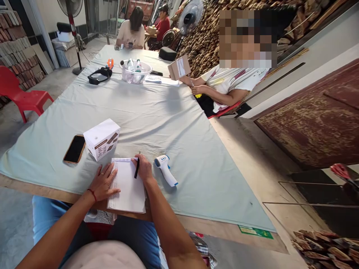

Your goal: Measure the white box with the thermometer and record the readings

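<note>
A white notepad (130, 190) lies at the near edge of the cloth-covered table, its left margin marked with small writing. My left hand (103, 183) rests flat on the pad's left side, fingers spread. Over the top right of the page, my right hand (144, 167) grips a black pen (137, 168). Just right of that hand is a white and blue infrared thermometer (166, 170). Beyond my left hand stands a white box (102, 138) with brown printing, and a phone (74, 149) with a dark screen lies left of it.
Farther up the table (182, 130) are a black headset (100, 75), a clear basin (136, 71) holding bottles, and a black case (167, 53). A person on the right holds a cardboard box (179, 68). Two more people sit at the back. A red chair (25, 93) stands left.
</note>
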`<action>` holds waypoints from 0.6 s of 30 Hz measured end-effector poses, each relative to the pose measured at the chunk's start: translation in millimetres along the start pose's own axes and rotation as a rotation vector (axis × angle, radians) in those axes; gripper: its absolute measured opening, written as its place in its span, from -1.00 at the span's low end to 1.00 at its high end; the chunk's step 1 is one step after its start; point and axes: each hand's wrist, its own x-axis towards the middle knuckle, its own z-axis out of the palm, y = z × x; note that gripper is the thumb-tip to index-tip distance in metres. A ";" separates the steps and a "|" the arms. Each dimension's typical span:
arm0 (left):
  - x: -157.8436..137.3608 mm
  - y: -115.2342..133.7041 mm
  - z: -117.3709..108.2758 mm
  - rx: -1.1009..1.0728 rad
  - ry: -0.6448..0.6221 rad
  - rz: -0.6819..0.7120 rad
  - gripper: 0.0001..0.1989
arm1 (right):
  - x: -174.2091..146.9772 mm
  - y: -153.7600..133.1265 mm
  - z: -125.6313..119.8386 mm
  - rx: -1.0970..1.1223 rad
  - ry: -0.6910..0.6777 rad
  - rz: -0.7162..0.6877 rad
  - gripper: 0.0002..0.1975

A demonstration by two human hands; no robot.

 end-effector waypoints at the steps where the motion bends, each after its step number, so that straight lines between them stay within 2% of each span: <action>1: -1.1 -0.1 2.1 0.018 -0.008 -0.005 -0.27 | 3.7 -1.0 -1.5 -0.037 0.019 -0.004 -0.76; 4: -2.2 -0.7 7.4 0.052 -0.003 -0.021 -0.23 | 6.2 -10.3 -4.4 -0.077 0.103 -0.096 -0.72; 6: -1.9 -1.1 9.2 0.065 -0.006 -0.022 -0.23 | -1.1 -19.5 -3.1 -0.048 0.094 -0.217 -0.72; 9: -1.2 -1.4 9.4 0.057 -0.012 -0.022 -0.23 | -18.6 -30.5 3.8 -0.019 -0.076 -0.368 -0.71; 11: -1.5 -1.0 8.9 0.033 -0.007 -0.023 -0.23 | -27.7 -33.6 9.4 -0.030 -0.206 -0.389 -0.70; 13: -3.4 -0.9 8.6 -0.026 0.017 -0.026 -0.25 | -31.6 -33.8 13.7 -0.045 -0.275 -0.373 -0.69; 15: -6.4 -3.1 8.3 -0.136 0.104 -0.057 -0.34 | -31.2 -32.8 16.7 -0.047 -0.287 -0.368 -0.68; 16: -7.5 -6.0 7.9 -0.216 0.202 -0.105 -0.41 | -30.0 -32.3 17.9 -0.041 -0.286 -0.377 -0.68; 18: -6.4 -15.9 4.9 -0.345 0.505 -0.284 -0.45 | -27.2 -31.5 20.7 -0.030 -0.272 -0.390 -0.68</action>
